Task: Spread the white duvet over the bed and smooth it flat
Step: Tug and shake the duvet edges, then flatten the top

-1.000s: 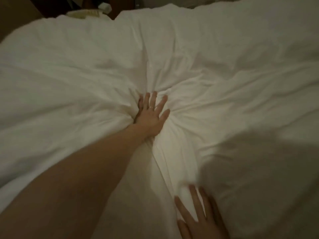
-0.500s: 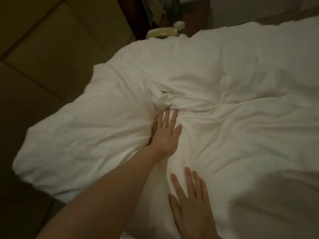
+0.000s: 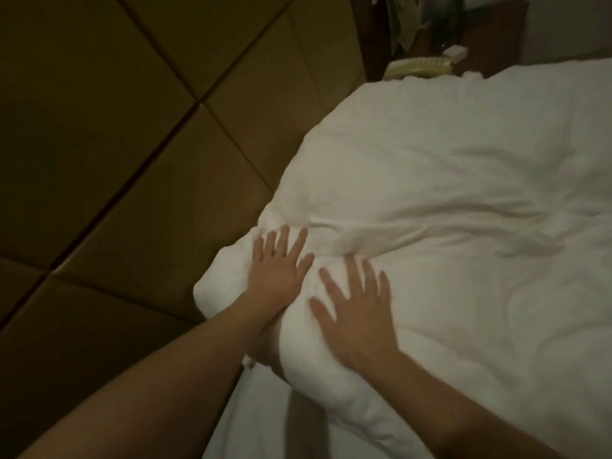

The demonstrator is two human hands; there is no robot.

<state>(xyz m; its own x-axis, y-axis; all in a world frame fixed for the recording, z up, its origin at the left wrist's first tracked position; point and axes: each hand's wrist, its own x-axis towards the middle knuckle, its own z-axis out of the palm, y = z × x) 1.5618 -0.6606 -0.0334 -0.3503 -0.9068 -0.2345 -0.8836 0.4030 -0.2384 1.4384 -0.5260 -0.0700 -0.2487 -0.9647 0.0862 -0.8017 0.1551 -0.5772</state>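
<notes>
The white duvet (image 3: 463, 200) covers the bed and fills the right half of the view, creased with a long fold running right from my hands. My left hand (image 3: 276, 266) lies flat with fingers spread on the duvet's bunched left edge. Beside it, my right hand (image 3: 356, 309) presses flat on the duvet with fingers straight and spread. Below my hands a strip of white sheet (image 3: 251, 412) shows under the duvet's rolled edge.
A padded brown wall of square panels (image 3: 132, 160) rises on the left, close to the duvet's edge. At the top stands a dark wooden nightstand (image 3: 490, 34) with a cream telephone (image 3: 420, 66) and a small white object.
The view has swung left and the padded wall now fills the left side. Both hands have slid across the duvet to its left edge. My right hand has come up beside the left.
</notes>
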